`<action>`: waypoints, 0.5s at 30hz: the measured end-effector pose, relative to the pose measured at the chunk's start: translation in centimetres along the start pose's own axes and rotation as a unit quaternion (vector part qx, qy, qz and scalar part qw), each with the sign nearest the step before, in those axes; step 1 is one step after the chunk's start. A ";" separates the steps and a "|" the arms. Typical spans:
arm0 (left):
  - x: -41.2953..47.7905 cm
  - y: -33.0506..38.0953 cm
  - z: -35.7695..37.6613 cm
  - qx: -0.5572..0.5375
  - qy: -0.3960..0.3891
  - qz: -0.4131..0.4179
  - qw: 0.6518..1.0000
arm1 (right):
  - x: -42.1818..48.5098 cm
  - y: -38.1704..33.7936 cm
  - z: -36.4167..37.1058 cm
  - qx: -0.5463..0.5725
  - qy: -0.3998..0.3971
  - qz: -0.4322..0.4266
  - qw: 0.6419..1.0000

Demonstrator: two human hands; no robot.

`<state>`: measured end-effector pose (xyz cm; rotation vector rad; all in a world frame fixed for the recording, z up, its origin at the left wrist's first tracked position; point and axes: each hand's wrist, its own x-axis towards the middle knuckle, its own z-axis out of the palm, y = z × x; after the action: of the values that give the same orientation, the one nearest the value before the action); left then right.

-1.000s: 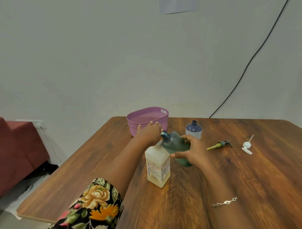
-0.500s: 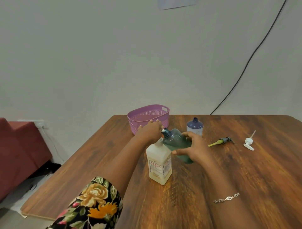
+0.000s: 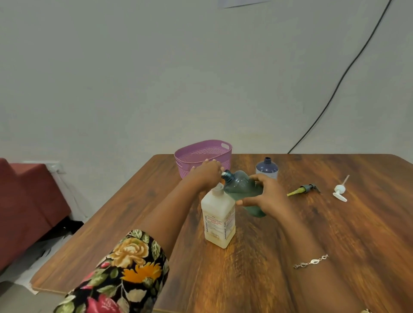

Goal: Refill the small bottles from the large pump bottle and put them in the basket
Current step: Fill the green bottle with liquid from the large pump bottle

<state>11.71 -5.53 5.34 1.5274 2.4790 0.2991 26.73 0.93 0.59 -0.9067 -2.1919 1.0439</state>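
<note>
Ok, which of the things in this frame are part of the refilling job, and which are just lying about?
In the job: large pump bottle, left hand on its pump; green bottle, tilted, gripped by right hand; uncapped blue bottle; pink basket; green pump top and white pump top, lying loose.
Just about: black cable, red seat, paper on the wall.

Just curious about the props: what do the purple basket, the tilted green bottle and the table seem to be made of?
The purple basket looks like matte moulded plastic: perforated walls, cut-out handle. The green bottle seems translucent plastic, faintly glossy; it looks see-through. The table shows wood grain with a sheen, perhaps laminate rather than solid wood.
</note>
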 end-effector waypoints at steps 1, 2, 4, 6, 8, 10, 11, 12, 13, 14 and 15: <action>0.1 -0.1 0.2 -0.001 0.002 -0.002 1.000 | 0.0 0.0 0.0 0.000 -0.001 0.000 1.000; 0.0 -0.1 0.5 0.004 0.004 -0.003 1.000 | -0.1 0.2 0.1 0.002 -0.002 0.004 1.000; -0.1 -0.1 1.1 0.017 0.003 -0.006 1.000 | -0.4 0.5 0.3 0.006 -0.005 0.009 1.000; -0.3 0.0 1.4 0.028 0.008 -0.009 1.000 | -0.5 0.6 0.4 0.007 -0.004 0.011 1.000; -0.6 0.2 1.5 0.025 0.022 -0.006 0.999 | -0.6 0.6 0.5 0.008 0.001 0.011 1.000; -0.6 0.2 1.5 -0.010 0.044 0.004 0.999 | -0.6 0.5 0.5 0.019 0.006 0.014 1.000; -0.7 0.1 1.4 -0.039 0.053 0.004 0.998 | -0.6 0.4 0.5 0.027 0.006 0.015 1.000; -0.8 0.2 1.2 -0.067 0.060 0.001 0.996 | -0.5 0.4 0.5 0.032 0.004 0.016 0.999; -0.9 0.2 1.0 -0.094 0.073 -0.004 0.993 | -0.4 0.4 0.4 0.034 0.003 0.016 0.999; -1.1 0.4 0.8 -0.118 0.084 -0.010 0.989 | -0.3 0.4 0.4 0.033 0.002 0.017 0.999; -1.2 0.5 0.8 -0.133 0.090 -0.015 0.987 | -0.1 0.5 0.4 0.031 0.002 0.018 0.999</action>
<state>12.89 -6.30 4.85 1.4079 2.4667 0.7596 26.72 0.89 -0.03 -0.9219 -2.1363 1.1190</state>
